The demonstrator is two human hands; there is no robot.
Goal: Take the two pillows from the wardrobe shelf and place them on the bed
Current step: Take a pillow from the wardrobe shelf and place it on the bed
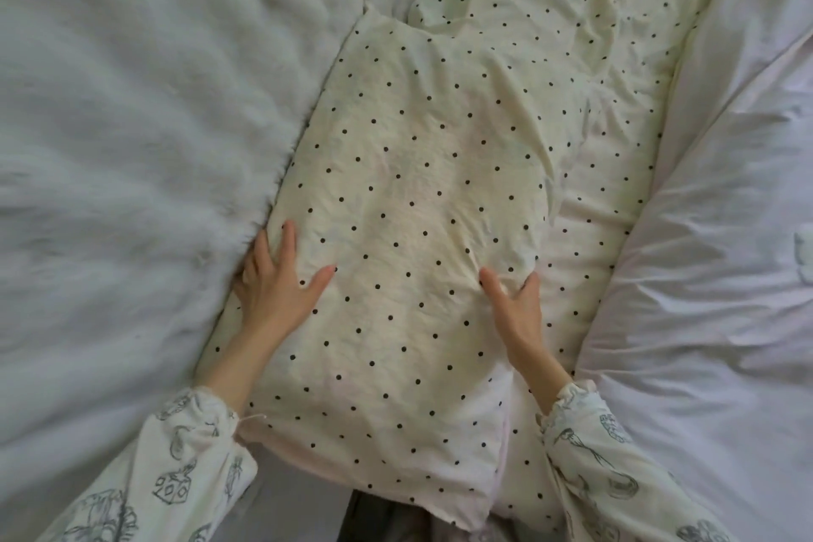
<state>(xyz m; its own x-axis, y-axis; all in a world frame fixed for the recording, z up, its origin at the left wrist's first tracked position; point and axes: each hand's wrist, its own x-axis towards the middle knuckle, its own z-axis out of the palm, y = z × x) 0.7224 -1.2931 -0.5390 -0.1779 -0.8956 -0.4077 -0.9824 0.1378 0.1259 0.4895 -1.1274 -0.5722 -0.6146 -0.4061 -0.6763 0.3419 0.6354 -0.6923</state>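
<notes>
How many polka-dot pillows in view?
2: near pillow under both hands, left hand and right hand; far pillow beyond it, upper right. None visibly hidden.

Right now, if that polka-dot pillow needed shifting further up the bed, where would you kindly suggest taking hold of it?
Probably by its two long side edges, one hand each side, coming from the near short end. The polka-dot pillow lies flat, lengthwise away from the person, and looks soft, so a one-sided hold would likely let it sag. The left hand and right hand already rest there.

Looked steeply down from head height, close over the bed [132, 101], with both forearms reaching in from the lower edge and bedding filling the whole view.
</notes>
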